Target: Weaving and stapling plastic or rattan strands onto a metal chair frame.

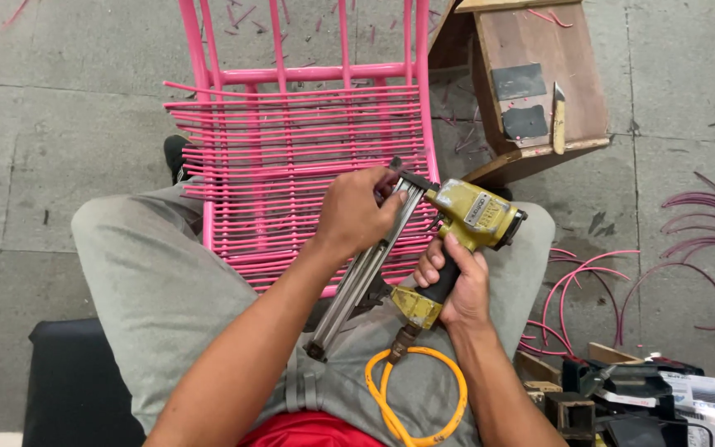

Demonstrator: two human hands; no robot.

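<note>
While the right hand [455, 285] has its fingers clamped round the black grip of the yellow nail gun [457, 240] over the lap, the left hand [356, 211] closes on its long metal magazine [366, 269]. That magazine slants from the gun's nose, touching the pink woven chair seat [291, 157], down toward the person's waist.

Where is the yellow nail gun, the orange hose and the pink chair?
yellow nail gun [477, 213], head view, on its yellow body.
orange hose [457, 385], head view, on the loop's right side.
pink chair [291, 149], head view, on the woven seat.

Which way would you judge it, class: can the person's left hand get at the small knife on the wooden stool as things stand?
Probably not at once. The left hand is gripping the nail gun's magazine, and the knife lies beyond the pink chair frame.
</note>
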